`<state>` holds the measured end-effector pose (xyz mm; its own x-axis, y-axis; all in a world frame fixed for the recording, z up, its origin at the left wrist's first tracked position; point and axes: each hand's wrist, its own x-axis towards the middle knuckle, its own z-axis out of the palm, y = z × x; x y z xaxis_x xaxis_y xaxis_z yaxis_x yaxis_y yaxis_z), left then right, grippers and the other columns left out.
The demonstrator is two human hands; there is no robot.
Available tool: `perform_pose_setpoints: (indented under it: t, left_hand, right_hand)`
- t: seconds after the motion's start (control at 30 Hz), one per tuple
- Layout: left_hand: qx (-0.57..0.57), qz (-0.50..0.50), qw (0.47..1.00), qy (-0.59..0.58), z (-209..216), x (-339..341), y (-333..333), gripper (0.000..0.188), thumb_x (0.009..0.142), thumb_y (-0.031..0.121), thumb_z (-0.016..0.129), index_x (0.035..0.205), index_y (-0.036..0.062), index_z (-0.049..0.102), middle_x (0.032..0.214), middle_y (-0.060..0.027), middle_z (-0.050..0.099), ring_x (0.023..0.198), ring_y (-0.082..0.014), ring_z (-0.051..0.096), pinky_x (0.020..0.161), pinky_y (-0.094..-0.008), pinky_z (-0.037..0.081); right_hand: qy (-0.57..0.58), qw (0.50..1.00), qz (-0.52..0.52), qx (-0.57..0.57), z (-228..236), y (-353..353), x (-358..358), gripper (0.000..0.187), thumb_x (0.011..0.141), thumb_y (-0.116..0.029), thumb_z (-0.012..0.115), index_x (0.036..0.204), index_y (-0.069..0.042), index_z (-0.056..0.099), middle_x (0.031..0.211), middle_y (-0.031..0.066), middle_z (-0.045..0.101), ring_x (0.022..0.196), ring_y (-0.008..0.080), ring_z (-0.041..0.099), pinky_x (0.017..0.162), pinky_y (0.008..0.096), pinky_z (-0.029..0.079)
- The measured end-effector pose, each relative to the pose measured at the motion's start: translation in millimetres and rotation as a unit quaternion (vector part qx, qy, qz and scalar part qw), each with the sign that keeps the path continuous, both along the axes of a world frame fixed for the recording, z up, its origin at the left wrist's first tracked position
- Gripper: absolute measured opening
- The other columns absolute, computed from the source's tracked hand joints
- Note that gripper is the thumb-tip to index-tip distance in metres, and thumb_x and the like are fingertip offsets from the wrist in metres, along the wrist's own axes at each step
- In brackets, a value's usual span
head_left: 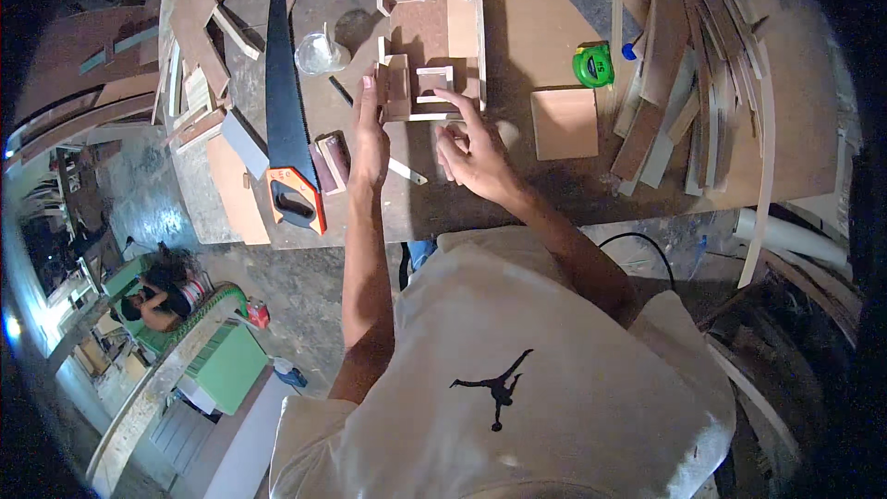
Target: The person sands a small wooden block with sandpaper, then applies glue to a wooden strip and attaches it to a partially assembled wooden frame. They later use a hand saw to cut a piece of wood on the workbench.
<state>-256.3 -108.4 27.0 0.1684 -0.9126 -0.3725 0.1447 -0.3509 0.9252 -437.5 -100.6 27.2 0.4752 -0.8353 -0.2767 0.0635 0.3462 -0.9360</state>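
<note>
A small open wooden box (481,46) with low walls and inner partitions lies on the workbench in front of me. My left hand (371,143) grips its near left side, fingers pressed along the outer wall by a partitioned corner. Inside the box, near the front wall, sits a small square wooden frame (434,70). My right hand (476,152) reaches over the front wall. Its index finger stretches to the little frame's right side and appears to touch it, while the other fingers are loosely bent. A pale flat strip (407,172) lies between my hands.
Left of the box lies a handsaw (286,92) with an orange handle, beside a clear cup (323,53). A green tape measure (592,66) and a square board (565,124) are at right. Wood strips (711,55) pile up on both sides. Another person (162,300) is far left.
</note>
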Motion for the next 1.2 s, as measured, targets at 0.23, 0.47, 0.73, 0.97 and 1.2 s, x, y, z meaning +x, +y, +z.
perform_pose_setpoints:
  t: [0.23, 0.47, 0.73, 0.97, 1.2]
  left_hand:
    - [-0.04, 0.011, 0.999, -0.014, 8.7, -17.5, -1.1, 0.07, 0.104, 0.055, 0.023, 0.156, 0.0076, 0.018, 0.16, -0.0105, 0.025, 0.147, -0.0239, 0.022, 0.12, -0.0413, 0.012]
    - [-0.007, -0.004, 0.998, -0.06, 14.4, -18.8, 4.7, 0.07, 0.105, 0.054, 0.021, 0.156, 0.0064, 0.018, 0.161, -0.0111, 0.021, 0.148, -0.0242, 0.019, 0.121, -0.0399, 0.01]
    - [-0.013, 0.016, 0.999, -0.043, 11.5, -19.1, 4.8, 0.072, 0.104, 0.056, 0.024, 0.156, 0.0062, 0.019, 0.161, -0.0106, 0.023, 0.147, -0.0229, 0.022, 0.12, -0.0399, 0.013]
    - [-0.007, 0.012, 0.999, -0.029, 15.2, -20.6, -1.1, 0.074, 0.102, 0.058, 0.027, 0.156, 0.007, 0.02, 0.159, -0.0098, 0.027, 0.145, -0.0223, 0.027, 0.118, -0.0408, 0.017]
    - [-0.002, 0.005, 1.0, -0.022, 12.6, -19.1, -0.8, 0.073, 0.102, 0.057, 0.029, 0.157, 0.0085, 0.019, 0.159, -0.0106, 0.028, 0.144, -0.0242, 0.029, 0.117, -0.0412, 0.02]
  right_hand:
    - [-0.026, 0.999, 0.012, 0.034, -5.6, 1.0, 0.5, 0.051, 0.102, -0.007, 0.049, 0.148, -0.015, 0.029, 0.071, 0.001, 0.049, 0.055, 0.0081, 0.046, 0.048, 0.0251, 0.043]
    - [-0.013, 1.0, 0.012, 0.007, -7.5, 0.9, -0.2, 0.051, 0.102, -0.008, 0.049, 0.148, -0.016, 0.029, 0.071, 0.0017, 0.05, 0.056, 0.0083, 0.047, 0.048, 0.0246, 0.044]
    - [-0.005, 1.0, 0.009, -0.003, -6.0, 1.3, 1.0, 0.051, 0.102, -0.008, 0.049, 0.148, -0.017, 0.03, 0.069, 0.0012, 0.05, 0.054, 0.0077, 0.046, 0.046, 0.0235, 0.042]
    - [-0.02, 1.0, 0.011, 0.009, -2.1, 1.1, -0.8, 0.05, 0.102, -0.009, 0.049, 0.148, -0.017, 0.03, 0.07, 0.0014, 0.05, 0.055, 0.0077, 0.046, 0.048, 0.0235, 0.042]
    - [-0.028, 0.999, 0.013, 0.028, 1.3, 2.6, 1.4, 0.05, 0.102, -0.009, 0.049, 0.148, -0.016, 0.03, 0.07, 0.002, 0.05, 0.055, 0.008, 0.046, 0.048, 0.024, 0.042]
